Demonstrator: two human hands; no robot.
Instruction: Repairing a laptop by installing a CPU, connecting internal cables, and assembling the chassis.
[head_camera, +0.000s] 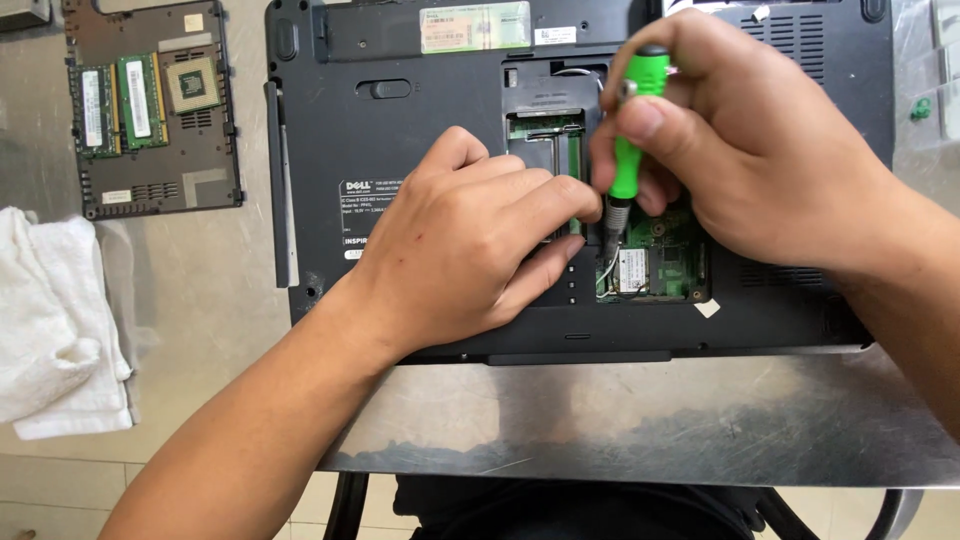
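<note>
We see a black laptop (400, 150) lying upside down on a metal table (620, 430), with its bottom cover removed so that an open bay (560, 140) and a green circuit board (670, 262) are visible. Our right hand (760, 150) comes in from the right side, the wrist bent downward, and its fingers are closed around a green screwdriver (632, 130); the thumb presses on the handle and the tool stands almost upright, its dark tip going down at the edge of the bay, just beside the circuit board. Our left hand (470, 250) lies flat on the laptop with the forearm coming from the lower left; the fingers are pressed together and stretch toward the bay, the fingertips touching near the screwdriver tip. To the left, well apart, we see a removed panel with memory modules (150, 110) and a white cloth (60, 330).
</note>
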